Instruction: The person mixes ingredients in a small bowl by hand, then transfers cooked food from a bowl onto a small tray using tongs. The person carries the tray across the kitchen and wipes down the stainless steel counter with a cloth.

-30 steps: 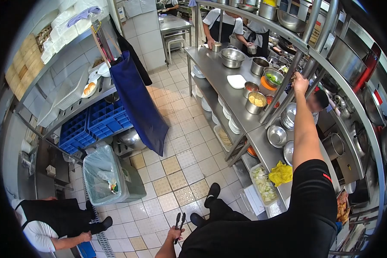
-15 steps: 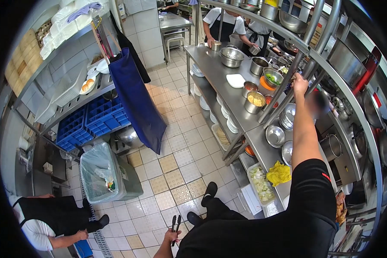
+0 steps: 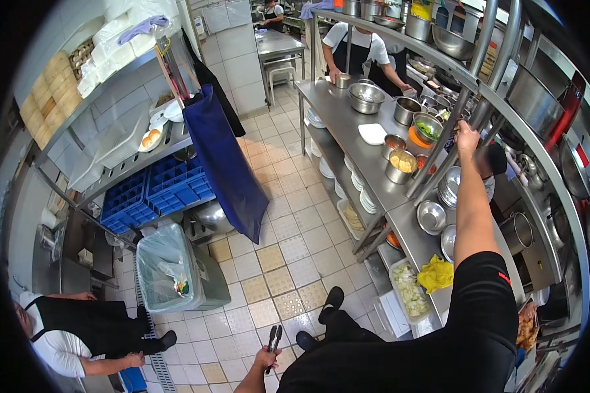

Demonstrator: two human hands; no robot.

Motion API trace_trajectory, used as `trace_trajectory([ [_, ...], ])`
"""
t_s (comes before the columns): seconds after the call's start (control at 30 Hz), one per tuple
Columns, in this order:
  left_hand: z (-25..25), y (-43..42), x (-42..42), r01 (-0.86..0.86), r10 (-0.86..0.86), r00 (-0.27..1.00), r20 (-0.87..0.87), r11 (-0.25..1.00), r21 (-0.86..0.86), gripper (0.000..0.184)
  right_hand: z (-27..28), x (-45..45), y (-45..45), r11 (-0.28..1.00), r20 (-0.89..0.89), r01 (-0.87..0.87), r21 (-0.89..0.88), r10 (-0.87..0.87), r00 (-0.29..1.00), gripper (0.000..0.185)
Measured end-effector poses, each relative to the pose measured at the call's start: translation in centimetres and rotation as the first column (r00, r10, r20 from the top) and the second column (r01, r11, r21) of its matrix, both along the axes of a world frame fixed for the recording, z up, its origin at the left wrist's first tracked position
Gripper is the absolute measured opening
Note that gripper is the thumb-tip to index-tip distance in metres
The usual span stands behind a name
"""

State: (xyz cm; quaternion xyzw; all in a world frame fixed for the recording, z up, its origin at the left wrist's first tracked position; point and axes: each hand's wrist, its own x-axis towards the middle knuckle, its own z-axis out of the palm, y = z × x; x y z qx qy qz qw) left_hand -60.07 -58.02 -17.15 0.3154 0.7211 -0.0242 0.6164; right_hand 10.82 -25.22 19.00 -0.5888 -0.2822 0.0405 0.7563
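Note:
Down at the lower middle, my left hand point(image 3: 266, 358) is closed around a pair of black and metal tongs point(image 3: 275, 337), whose tips point away over the floor. My right arm stretches across the steel counter point(image 3: 400, 204), and my right hand point(image 3: 466, 139) is wrapped around a metal shelf post point(image 3: 447, 136). Close to that hand are a bowl of green vegetables point(image 3: 428, 128) and a pot of yellow food point(image 3: 402, 162). Steel bowls point(image 3: 432, 217), a yellow cloth point(image 3: 435, 274) and a tub of chopped cabbage point(image 3: 410, 293) lie nearer my body.
A lined bin point(image 3: 210, 275) stands on the tiled floor at left, below blue crates point(image 3: 177, 187) and a hanging blue apron point(image 3: 226, 164). One person in a black apron point(image 3: 78, 327) is at lower left. Other people point(image 3: 360, 52) work behind the counter.
The view has shifted slightly, so the scene sits a little lower and further right. Both my hands keep their holds. Behind the counter, a person's arm holding a small pot has moved.

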Motion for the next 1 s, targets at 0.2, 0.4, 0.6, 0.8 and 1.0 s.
trace_trajectory([
  [0.2, -1.5, -0.5, -0.2, -0.005, 0.006, 0.998, 0.055, 1.0, -0.012, 0.03, -0.1, 0.3, -0.2, 0.998, -0.007, -0.049, 0.028, 0.049, 0.999, 0.019],
  [0.4, -4.1, -2.9, 0.0, 0.114, -0.101, 0.991, 0.093, 0.982, -0.148, 0.032, 0.2, -0.2, -0.6, 0.999, -0.006, -0.038, 0.002, 0.038, 0.999, 0.02],
  [0.6, -3.6, -3.8, 0.0, 0.206, -0.206, 0.978, 0.022, 0.979, 0.001, 0.032, 0.3, -0.2, -0.7, 1.0, 0.027, -0.012, -0.002, 0.012, 1.0, 0.024],
  [0.8, -3.7, -2.6, -0.6, 0.28, -0.259, 0.954, -0.15, 0.95, 0.138, 0.044, 0.0, -0.1, -1.0, 0.999, 0.008, -0.044, 0.002, 0.044, 0.999, 0.022],
  [1.0, 16.2, 23.4, 19.7, 0.263, -0.446, 0.889, -0.102, 0.317, 0.911, 0.036, -0.2, 0.9, -0.4, 0.999, 0.023, -0.051, 0.006, 0.051, 0.998, 0.021],
])
